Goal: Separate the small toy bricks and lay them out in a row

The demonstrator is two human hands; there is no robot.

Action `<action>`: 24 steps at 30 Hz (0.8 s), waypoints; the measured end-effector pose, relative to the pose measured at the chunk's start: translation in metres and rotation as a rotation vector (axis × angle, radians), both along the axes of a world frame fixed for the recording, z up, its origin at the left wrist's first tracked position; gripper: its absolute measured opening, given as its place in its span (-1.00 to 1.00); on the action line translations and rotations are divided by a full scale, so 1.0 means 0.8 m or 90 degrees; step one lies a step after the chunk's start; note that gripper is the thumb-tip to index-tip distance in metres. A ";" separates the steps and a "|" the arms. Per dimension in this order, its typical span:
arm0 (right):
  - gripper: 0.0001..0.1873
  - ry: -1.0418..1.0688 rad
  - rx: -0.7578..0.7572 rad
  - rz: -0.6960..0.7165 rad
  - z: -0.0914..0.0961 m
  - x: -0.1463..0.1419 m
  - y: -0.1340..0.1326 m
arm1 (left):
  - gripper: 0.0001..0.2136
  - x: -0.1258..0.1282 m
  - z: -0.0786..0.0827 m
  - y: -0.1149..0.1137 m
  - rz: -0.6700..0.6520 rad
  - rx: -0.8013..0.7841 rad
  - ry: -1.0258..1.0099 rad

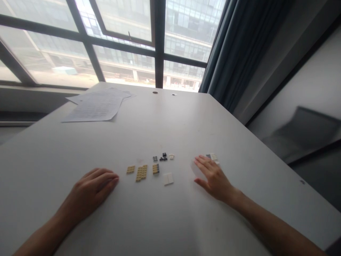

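Note:
On the white table, my left hand (pixel 93 188) lies palm down with its fingers close together; nothing shows in it. Just right of it are small tan studded plates (pixel 130 169) and a larger stepped group of tan plates (pixel 141 173). My right hand (pixel 213 177) lies with fingers stretched and thumb apart, partly covering a group of white and grey studded pieces (pixel 214 157). Between the hands sit a tan and dark grey block (pixel 156 169), a pair of smooth white tiles (pixel 168 179), grey pieces (pixel 155 159), black pieces (pixel 163 156) and a small white piece (pixel 172 156).
Printed paper sheets (pixel 96 106) lie at the far left of the white table (pixel 170 124). Two round holes are near its back edge. Beyond stand a dark-framed window (pixel 159 42) and a dark blue curtain (pixel 234 49). A blurred dark chair-like shape is at right.

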State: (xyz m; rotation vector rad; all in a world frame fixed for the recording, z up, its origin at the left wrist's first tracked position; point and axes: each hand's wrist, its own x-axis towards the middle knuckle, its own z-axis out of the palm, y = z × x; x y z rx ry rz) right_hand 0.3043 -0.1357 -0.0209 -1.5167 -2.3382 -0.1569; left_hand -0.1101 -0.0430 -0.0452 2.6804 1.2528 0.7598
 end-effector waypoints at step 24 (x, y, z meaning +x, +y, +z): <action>-0.51 0.027 -0.020 -0.044 -0.037 0.102 -0.075 | -0.78 -0.008 -0.010 0.007 0.019 0.006 0.013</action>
